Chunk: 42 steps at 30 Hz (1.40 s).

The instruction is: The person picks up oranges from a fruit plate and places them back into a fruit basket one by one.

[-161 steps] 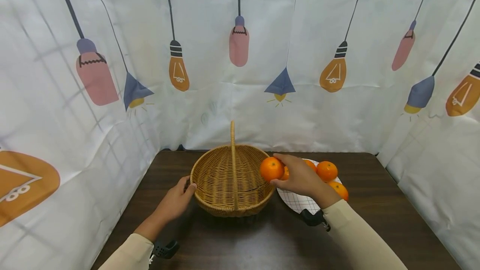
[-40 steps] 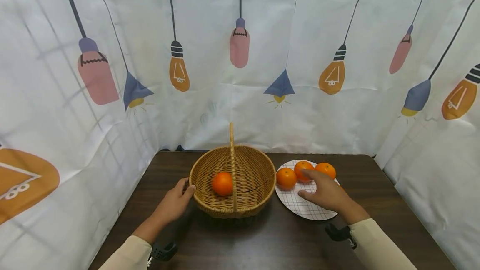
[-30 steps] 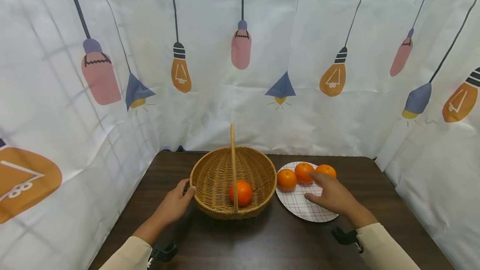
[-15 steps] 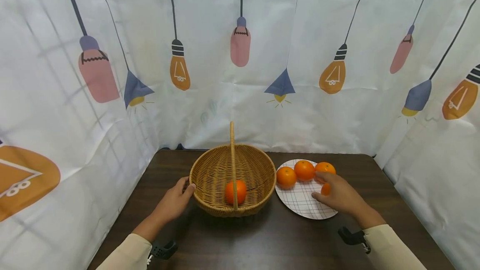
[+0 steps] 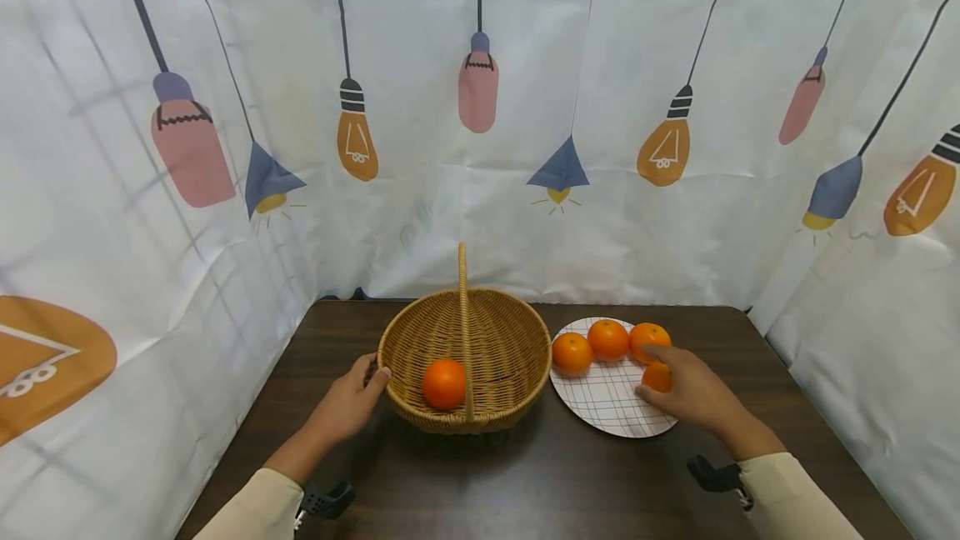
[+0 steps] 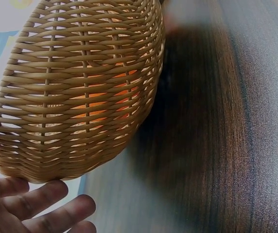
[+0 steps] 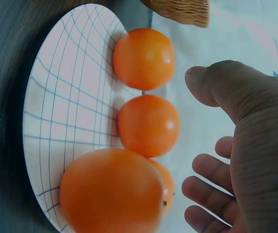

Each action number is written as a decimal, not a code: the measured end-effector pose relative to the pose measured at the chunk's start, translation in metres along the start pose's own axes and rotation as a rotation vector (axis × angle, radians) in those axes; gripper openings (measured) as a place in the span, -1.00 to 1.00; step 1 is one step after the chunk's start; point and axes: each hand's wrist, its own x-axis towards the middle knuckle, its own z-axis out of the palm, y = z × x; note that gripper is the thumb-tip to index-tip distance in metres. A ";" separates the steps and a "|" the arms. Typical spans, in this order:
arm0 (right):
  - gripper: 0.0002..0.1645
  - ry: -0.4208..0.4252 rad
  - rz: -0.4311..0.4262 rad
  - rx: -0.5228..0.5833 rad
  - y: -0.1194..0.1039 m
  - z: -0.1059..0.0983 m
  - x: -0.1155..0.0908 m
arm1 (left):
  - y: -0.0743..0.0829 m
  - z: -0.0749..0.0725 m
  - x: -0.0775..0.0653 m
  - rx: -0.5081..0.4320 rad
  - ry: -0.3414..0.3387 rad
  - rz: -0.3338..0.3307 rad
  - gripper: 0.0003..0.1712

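My left hand point(image 5: 352, 402) grips the left rim of a wicker basket point(image 5: 510, 357), thumb over the rim and fingers outside, as the left wrist view point(image 6: 56, 208) shows too. One orange point(image 5: 444, 384) lies in the basket, left of its upright handle point(image 5: 465, 323). My right hand point(image 5: 693, 390) is over the right side of a white checked plate point(image 5: 607, 407), thumb and fingers spread apart. The nearest orange point(image 5: 657, 377) is partly hidden behind that hand. More oranges point(image 5: 608, 340) line the plate's far side. In the right wrist view, a large orange point(image 7: 112, 191) sits apart from the fingers.
The basket and plate stand side by side on a dark wooden table point(image 5: 480, 482). A white curtain point(image 5: 420, 232) printed with hanging lamps encloses the table at the back and both sides.
The orange once held in my right hand now lies in the basket, having rolled right and then back left. My right hand has moved rightward across the plate. My left hand stays put.
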 end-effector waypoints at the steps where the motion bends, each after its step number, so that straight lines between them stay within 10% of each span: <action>1: -0.07 -0.001 0.004 -0.002 0.001 0.000 0.000 | 0.000 0.000 0.000 0.001 0.000 0.000 -0.30; 42: 0.00 -0.028 0.070 0.014 0.034 -0.004 -0.020 | -0.001 0.001 -0.001 -0.020 0.004 0.000 -0.30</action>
